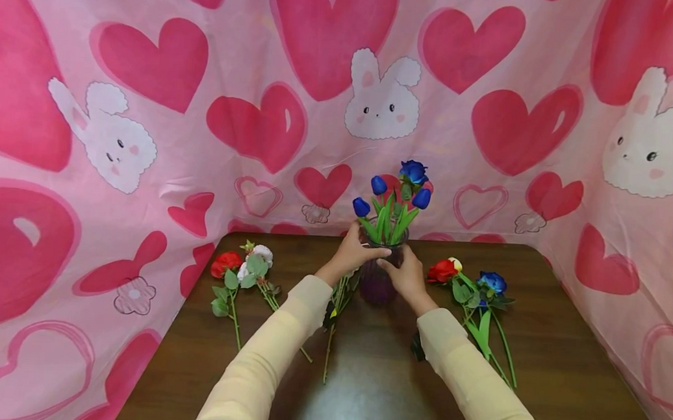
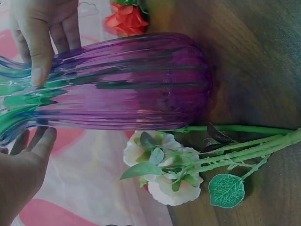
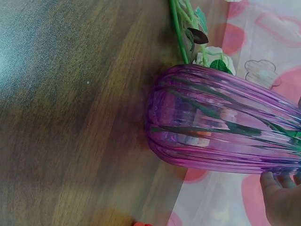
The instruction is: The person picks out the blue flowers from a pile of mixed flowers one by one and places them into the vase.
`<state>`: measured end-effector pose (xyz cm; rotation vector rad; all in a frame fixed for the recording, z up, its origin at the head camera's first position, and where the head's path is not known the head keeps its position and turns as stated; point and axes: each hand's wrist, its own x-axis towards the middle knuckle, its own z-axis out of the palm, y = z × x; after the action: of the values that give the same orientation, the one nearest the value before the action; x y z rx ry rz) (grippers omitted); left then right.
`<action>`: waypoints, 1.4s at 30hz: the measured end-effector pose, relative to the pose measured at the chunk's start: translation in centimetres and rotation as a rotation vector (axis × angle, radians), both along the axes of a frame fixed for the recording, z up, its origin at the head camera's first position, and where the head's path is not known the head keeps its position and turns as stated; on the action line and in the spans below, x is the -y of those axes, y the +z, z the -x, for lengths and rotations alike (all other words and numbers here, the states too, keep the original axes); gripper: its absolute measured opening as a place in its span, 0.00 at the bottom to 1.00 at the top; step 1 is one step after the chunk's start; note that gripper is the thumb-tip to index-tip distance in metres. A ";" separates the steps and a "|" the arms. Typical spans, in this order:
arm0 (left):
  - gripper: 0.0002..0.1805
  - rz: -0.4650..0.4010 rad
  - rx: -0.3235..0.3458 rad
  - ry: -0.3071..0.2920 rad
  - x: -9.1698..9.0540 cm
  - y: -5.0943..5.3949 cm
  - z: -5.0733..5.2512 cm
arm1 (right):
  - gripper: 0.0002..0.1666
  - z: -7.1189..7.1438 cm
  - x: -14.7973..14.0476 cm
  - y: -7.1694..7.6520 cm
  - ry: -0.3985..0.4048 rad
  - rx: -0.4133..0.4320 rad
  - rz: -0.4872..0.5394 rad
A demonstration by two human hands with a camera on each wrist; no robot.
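Gripping the purple vase point(image 1: 378, 290) near its rim, left hand point(image 1: 354, 253) and right hand point(image 1: 407, 275) curl round opposite sides, thumbs nearside.

We count 2 hands point(image 1: 352, 253) at 1 vase point(image 1: 378, 287), with 3 blue tulips point(image 1: 378, 185) and 1 blue rose point(image 1: 414, 172) inside. Left of the vase we find 1 red rose point(image 1: 226, 263) and at least 2 white blooms point(image 1: 263, 254); to its right, 1 red flower point(image 1: 441, 271) and 1 other blue rose point(image 1: 492, 283); beyond it, 3 printed rabbits point(image 1: 382, 102).
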<state>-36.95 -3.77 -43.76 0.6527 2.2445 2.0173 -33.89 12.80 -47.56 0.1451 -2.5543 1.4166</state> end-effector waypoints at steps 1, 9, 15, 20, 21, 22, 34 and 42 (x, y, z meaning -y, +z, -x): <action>0.48 0.004 0.002 0.004 0.0 0.0 0.0 | 0.33 0.0 0.0 0.0 0.001 -0.001 0.001; 0.47 0.016 0.005 0.014 0.1 0.0 -0.1 | 0.33 0.0 0.0 0.0 0.000 0.009 0.005; 0.47 0.035 0.001 0.018 0.1 -0.1 -0.1 | 0.34 0.1 -0.2 0.2 0.014 0.002 0.004; 0.47 0.042 0.000 0.021 0.1 -0.1 -0.1 | 0.35 0.0 -0.4 0.5 0.033 0.011 -0.010; 0.47 0.043 0.004 0.023 0.1 -0.1 0.0 | 0.35 0.0 -0.4 0.6 0.040 0.018 -0.013; 0.48 0.045 0.010 0.027 0.1 -0.1 -0.1 | 0.34 0.0 -0.5 0.7 0.046 0.028 -0.015; 0.49 0.082 0.023 0.047 0.1 0.0 -0.1 | 0.44 -1.4 -3.2 0.9 0.065 0.141 0.000; 0.52 0.122 0.033 0.073 0.1 -0.1 -0.2 | 0.38 -2.8 -7.0 1.4 -0.045 0.140 -0.068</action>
<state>-36.77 -3.86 -43.87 0.5301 2.3824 1.8880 -31.10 19.83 -46.14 -0.0007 -2.7012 1.3702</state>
